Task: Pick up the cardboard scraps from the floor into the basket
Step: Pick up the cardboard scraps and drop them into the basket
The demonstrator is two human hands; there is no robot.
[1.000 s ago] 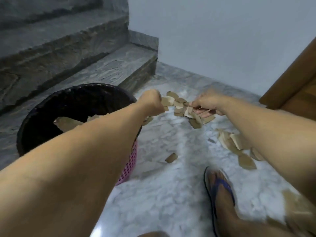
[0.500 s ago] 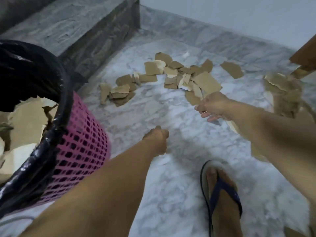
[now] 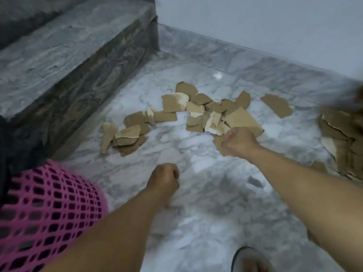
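Observation:
Several torn brown cardboard scraps [image 3: 204,112] lie in a loose pile on the marble floor [image 3: 196,222], with a smaller cluster [image 3: 127,134] to its left. My right hand [image 3: 238,142] sits at the pile's near edge, its fingers curled round a scrap [image 3: 217,143] that pokes out at its left. My left hand [image 3: 164,179] hovers lower and nearer, closed in a fist with nothing visible in it. The pink mesh basket [image 3: 49,213] stands at the lower left, and only its side wall and a bit of black liner [image 3: 7,146] show.
A dark marble stair step [image 3: 68,61] rises at the left behind the basket. A pale wall [image 3: 275,26] closes the back. Another heap of cardboard [image 3: 341,138] lies at the right edge, and a single scrap [image 3: 277,105] lies beyond the pile. My sandalled foot [image 3: 249,262] is at the bottom.
The view has swung off the basket's opening towards the floor. My left hand has pulled back from over the basket. My right hand's fingers have curled at the pile's near edge.

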